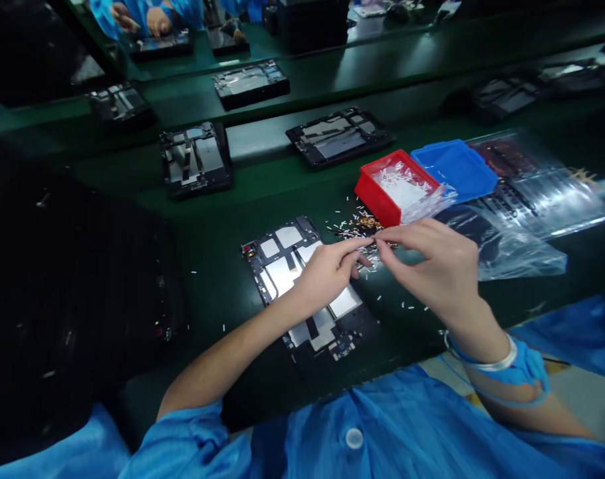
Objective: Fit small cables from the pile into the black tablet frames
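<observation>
My left hand [327, 276] rests over a black tablet housing [282, 276] with silver panels, its fingers reaching right. My right hand [432, 269] comes in from the right, thumb and forefinger pinched. The fingertips of both hands meet above a scatter of small white strips [355, 234] mixed with gold-coloured bits [365, 223]. Anything held between them is too small to make out. A red plastic bin [375, 199] of white strips stands just beyond my right hand, partly covered by clear plastic film [427, 206].
A blue tray [455, 169] and a clear plastic bag [512, 246] lie to the right on the green bench [217, 233]. Several similar housings, including one [195, 159], sit farther off. A black padded object [73, 266] fills the left. A co-worker's hands [143, 20] show at the top.
</observation>
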A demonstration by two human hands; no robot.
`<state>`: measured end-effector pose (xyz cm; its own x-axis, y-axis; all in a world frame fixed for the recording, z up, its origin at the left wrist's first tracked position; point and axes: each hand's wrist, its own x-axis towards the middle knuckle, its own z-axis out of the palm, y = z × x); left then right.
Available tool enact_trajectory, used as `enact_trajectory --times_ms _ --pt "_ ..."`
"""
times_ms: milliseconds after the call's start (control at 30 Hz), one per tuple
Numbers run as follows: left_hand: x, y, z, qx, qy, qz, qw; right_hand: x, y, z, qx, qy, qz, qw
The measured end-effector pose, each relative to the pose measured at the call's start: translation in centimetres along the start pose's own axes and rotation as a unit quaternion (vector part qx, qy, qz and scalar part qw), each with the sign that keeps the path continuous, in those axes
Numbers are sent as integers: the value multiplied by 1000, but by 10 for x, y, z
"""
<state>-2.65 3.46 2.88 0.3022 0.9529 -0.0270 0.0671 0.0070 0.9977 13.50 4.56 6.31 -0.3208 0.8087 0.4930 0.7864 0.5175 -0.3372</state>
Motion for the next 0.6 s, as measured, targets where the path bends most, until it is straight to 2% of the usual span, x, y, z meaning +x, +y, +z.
enact_trajectory --times_ms 67,133,233,300,400,500,600 --pt "4 -2 -2 -53 -3 -45 998 11 20 2 -45 28 18 998" --pt "7 -4 -5 -125 6 -76 989 22 44 5 -116 64 72 989" --pt "10 -9 -8 -207 28 -64 976 29 61 10 -179 50 108 977" --pt "11 -12 -9 -232 33 -47 971 24 53 15 -134 39 73 988" --pt "11 -15 -8 -223 25 -33 974 10 23 26 -18 35 -27 999" --pt "8 -14 -7 -161 23 -25 986 1 1 35 34 31 -93 995" --pt "4 -10 -6 -57 26 -7 998 -1 -5 37 37 18 -113 993"
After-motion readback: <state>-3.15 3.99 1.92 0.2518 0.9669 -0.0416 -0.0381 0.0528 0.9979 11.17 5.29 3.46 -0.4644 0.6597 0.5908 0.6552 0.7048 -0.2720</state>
